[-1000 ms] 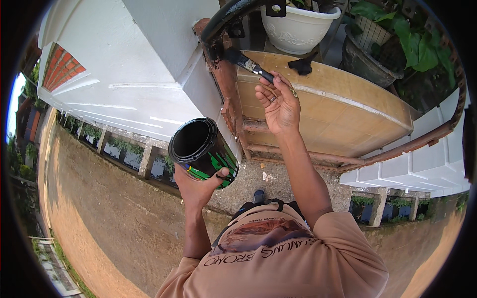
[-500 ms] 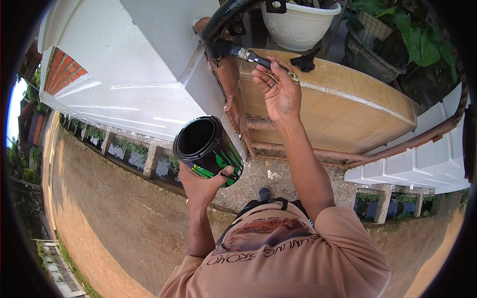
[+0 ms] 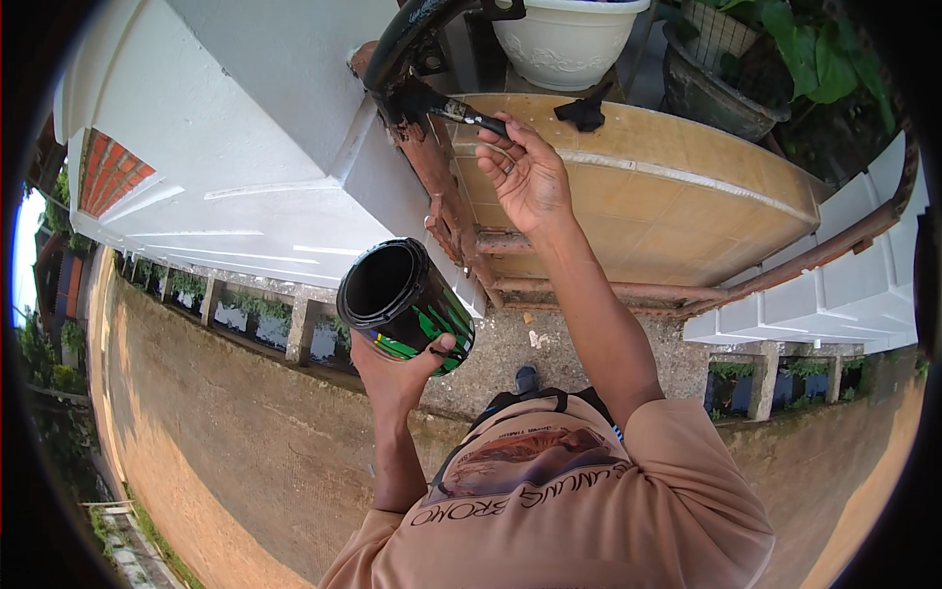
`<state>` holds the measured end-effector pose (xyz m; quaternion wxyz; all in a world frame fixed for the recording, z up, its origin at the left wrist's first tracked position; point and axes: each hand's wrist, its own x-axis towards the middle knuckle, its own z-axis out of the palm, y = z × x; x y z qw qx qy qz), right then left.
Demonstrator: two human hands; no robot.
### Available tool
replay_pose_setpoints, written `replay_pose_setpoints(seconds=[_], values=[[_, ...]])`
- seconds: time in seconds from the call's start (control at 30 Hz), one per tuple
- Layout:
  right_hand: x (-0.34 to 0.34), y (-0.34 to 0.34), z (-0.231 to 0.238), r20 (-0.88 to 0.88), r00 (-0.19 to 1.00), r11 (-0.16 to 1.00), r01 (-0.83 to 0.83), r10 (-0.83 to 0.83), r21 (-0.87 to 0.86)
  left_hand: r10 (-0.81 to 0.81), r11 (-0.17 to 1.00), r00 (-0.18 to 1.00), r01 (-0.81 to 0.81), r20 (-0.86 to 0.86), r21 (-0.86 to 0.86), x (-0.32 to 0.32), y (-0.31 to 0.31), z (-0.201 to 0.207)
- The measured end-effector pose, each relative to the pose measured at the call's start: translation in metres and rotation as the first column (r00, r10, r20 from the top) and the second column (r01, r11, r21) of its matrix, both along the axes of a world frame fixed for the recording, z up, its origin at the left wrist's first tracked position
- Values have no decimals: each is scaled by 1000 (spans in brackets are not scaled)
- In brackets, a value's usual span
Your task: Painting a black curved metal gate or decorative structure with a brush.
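Observation:
My left hand (image 3: 397, 373) is wrapped round a paint can (image 3: 432, 319), its mouth tilted up and its side streaked with black and green. Dark coating covers the can's rim and inner wall. Between the fingers of my right hand (image 3: 530, 182) is the handle of a paintbrush (image 3: 469, 116). Its black bristles press against a metal post (image 3: 432, 182), just under the bend of a glossy black rail (image 3: 392, 61). Black paint coats the post's top, while lower down it is reddish brown and flaking. The bristle tips blend into the black paint.
A white wall pillar (image 3: 285, 128) stands left of the post. Behind the brush is a tan tiled ledge (image 3: 628, 206) with a black rag-like piece (image 3: 584, 112) on it. A white flowerpot (image 3: 564, 44) and a dark pot (image 3: 721, 93) stand beyond. Brown rails (image 3: 618, 285) run low to the right.
The brush has turned and its bristles now sit lower on the post, with my right hand moved a little left and down. The view has shifted slightly; my left hand still holds the paint can.

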<state>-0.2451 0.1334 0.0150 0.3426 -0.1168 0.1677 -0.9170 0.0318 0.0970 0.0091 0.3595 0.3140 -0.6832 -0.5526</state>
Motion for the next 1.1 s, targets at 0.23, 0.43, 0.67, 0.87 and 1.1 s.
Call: replay_pose_setpoints(seconds=[0.23,0.43,0.67,0.87,1.1], values=[[-26,36,25,-144,979,989,138,-144,-54,-38,999,999,38,-22,-10,-4,1,0],[-27,46,45,-79,978,975,184,-194,-121,-51,997,998,50,-26,-52,-10,3,-1],[-12,30,53,-84,979,981,182,-188,-70,-44,996,998,41,-37,-79,-10,5,-2],[-7,20,67,-44,975,976,217,-218,-36,-50,997,997,47,-51,-54,-11,5,4],[-6,30,48,-61,983,985,172,-171,1,-123,992,992,123,3,-25,-13,1,2]])
